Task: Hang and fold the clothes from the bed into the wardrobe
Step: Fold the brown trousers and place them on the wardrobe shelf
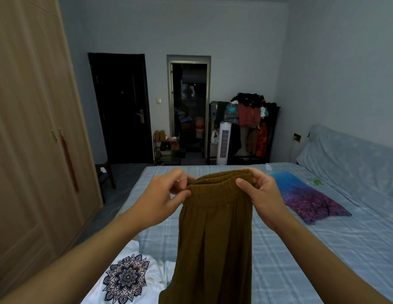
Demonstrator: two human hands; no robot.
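Blue checked bed (300,249) fills the view below both hands, with the closed wardrobe (33,128) at left. Left hand (162,198) and right hand (263,194) pinch the waistband of brown trousers (215,238), fingers curled on the cloth. Trouser legs hang out of frame, hiding part of a white printed shirt (129,277) on the bed
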